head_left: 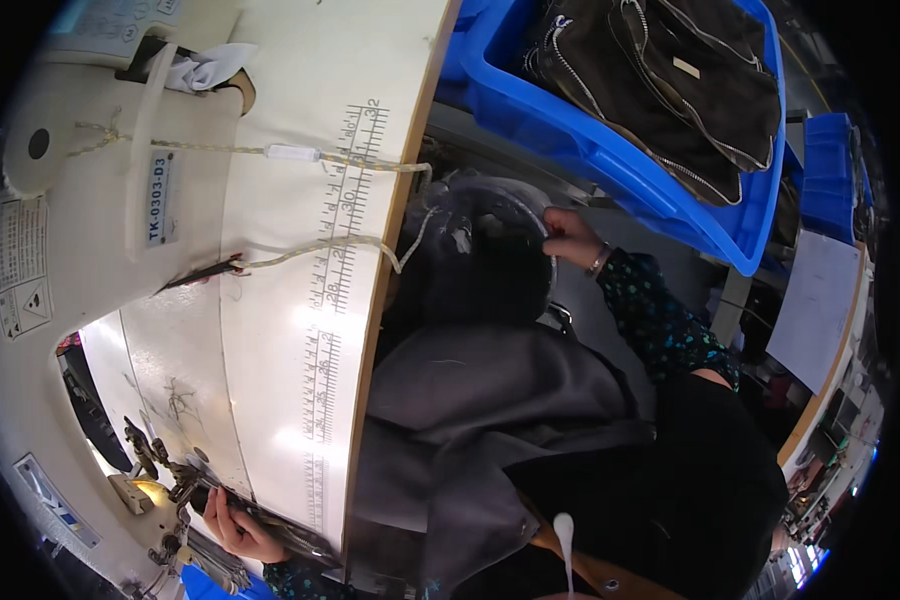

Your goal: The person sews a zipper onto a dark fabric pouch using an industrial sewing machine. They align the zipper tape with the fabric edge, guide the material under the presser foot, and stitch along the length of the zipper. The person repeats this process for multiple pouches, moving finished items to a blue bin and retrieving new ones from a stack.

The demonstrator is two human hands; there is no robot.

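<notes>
hands: left [238,530] at dark strip [295,535] | right [570,240] pinching glossy curved rim [553,270]

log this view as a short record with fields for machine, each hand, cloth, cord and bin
machine: white sewing machine on a white table with a printed measuring scale
left hand: fingers on a dark strip near the presser-foot area; grip unclear
right hand: pinching the edge of a dark rounded piece, beyond the table edge
cloth: dark grey cloth, draped beside the table
cord: pale cord, hanging over the table edge
bin: blue bin, upper right, holding dark zippered items
</notes>
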